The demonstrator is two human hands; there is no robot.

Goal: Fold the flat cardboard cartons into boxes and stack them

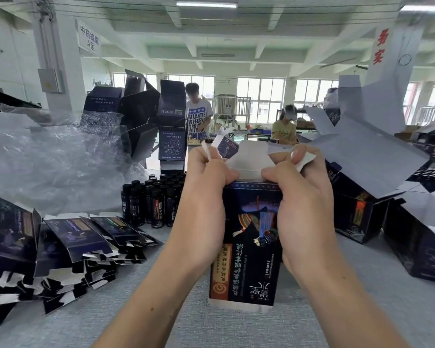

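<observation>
A dark printed carton (pixel 249 247) stands opened into a box shape in the middle of the grey table, its white inner flaps (pixel 249 159) up at the top end. My left hand (pixel 204 197) grips the box's upper left side and pinches a white flap. My right hand (pixel 304 197) grips the upper right side, thumb on the top edge, fingers pinching another white flap. A pile of flat dark cartons (pixel 60 247) lies at the left. Folded boxes (pixel 362 212) are stacked at the right, and more folded boxes (pixel 148 116) are piled at the back left.
Several dark small bottles (pixel 153 199) stand behind my left hand. Crumpled clear plastic wrap (pixel 48 159) fills the left back. Two people work at a table far behind. The grey table surface (pixel 236 327) extends toward me.
</observation>
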